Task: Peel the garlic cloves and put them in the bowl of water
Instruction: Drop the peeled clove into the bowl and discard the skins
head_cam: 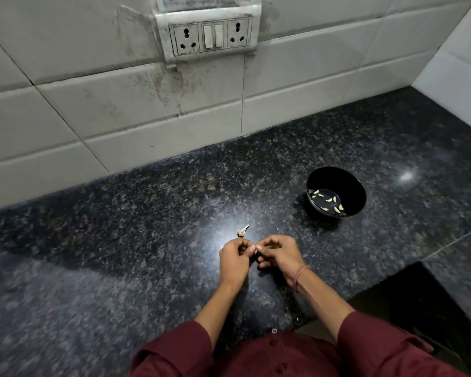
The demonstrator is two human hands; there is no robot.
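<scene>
- Nearest me, two maroon sleeves (174, 356) end near the elbows. Both bare forearms run forward and inward, so the wrists converge over the dark granite counter (93, 268).
- The left hand (234, 258) has its fingers curled, and thumb and fingertips pinch the garlic clove (255, 249). The right hand (279, 254), with a thread band at its wrist, curls in from the other side and pinches the same clove.
- The clove sits between the two sets of fingertips and is mostly hidden, so I cannot tell how much skin remains on it.
- I judge this to be mid-peel. The clove is small and probably slick, so a hard tug on the skin could shoot it out of the pinch and onto the counter.
- Just beyond the left hand's knuckles lies a dry garlic scrap (242, 231), apart from the fingers. Loose skin like it could cling to the clove and end up in the water.
- Well beyond the right hand, off to its outer side, stands the black bowl (346, 183), with water and several peeled cloves (328, 200) inside. Dropping the clove in from too high may splash.
- Farthest off is a socket plate (210, 36) on the tiled wall.
</scene>
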